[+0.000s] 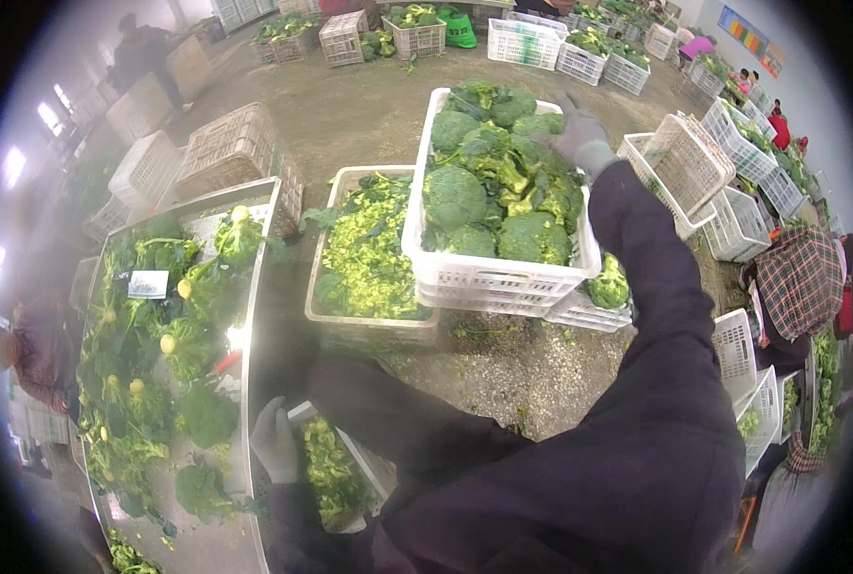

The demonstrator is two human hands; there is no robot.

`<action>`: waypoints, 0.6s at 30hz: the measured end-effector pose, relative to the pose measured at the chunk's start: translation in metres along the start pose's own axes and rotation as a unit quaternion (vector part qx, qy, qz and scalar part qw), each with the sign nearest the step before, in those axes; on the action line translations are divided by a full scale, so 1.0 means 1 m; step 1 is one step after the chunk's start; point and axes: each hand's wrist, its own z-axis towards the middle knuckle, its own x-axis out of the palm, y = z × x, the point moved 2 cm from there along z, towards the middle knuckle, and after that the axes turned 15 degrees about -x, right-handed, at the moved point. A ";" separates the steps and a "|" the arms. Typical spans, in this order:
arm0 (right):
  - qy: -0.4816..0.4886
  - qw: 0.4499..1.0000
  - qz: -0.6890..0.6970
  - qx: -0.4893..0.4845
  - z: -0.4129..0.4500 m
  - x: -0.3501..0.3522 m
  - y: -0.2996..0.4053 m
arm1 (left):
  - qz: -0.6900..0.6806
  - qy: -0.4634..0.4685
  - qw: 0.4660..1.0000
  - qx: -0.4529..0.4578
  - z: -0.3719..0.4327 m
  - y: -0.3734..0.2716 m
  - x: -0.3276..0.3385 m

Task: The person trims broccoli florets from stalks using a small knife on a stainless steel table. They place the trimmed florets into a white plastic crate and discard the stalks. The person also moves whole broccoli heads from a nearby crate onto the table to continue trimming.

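Note:
A white plastic crate (494, 271) heaped with broccoli heads (455, 195) stands before me. My right hand (583, 140), in a grey glove, is at this crate's far right rim, its fingers blurred; whether it grips the rim or touches the broccoli I cannot tell. Down at the left, my gloved left hand (276, 441) is beside the edge of a metal table (251, 359), with nothing seen in it. Right beside that hand is a pale crate of broccoli pieces (330, 466). Broccoli with cut stems (175, 344) and a red-handled tool (229, 360) lie on the table.
Left of the broccoli crate stands a crate of yellow-green trimmings (369, 247). Another crate (591, 314) is partly hidden behind it at the right. Stacked crates (226, 147) stand beyond the table. At the right are more crates (677, 165) and a person in plaid (799, 280).

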 end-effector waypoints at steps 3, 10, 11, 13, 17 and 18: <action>0.047 0.994 -0.068 -0.068 0.020 0.016 -0.021 | 0.019 -0.004 1.000 0.019 0.001 -0.019 0.011; 0.052 0.995 -0.086 -0.024 0.019 0.020 -0.010 | 0.064 -0.019 0.996 0.063 -0.015 -0.045 -0.002; 0.033 0.996 -0.083 -0.007 0.012 0.015 -0.004 | 0.070 -0.023 0.996 0.058 -0.016 -0.043 -0.006; -0.038 0.999 -0.028 -0.008 -0.002 -0.003 0.008 | 0.047 -0.014 0.998 0.041 -0.015 -0.033 -0.012; -0.225 0.921 0.094 -0.305 -0.009 -0.020 0.084 | 0.067 -0.039 0.997 -0.026 -0.014 -0.002 -0.025; -0.214 0.904 0.184 -0.322 -0.002 -0.009 0.114 | 0.027 -0.037 0.999 -0.025 -0.016 0.004 -0.026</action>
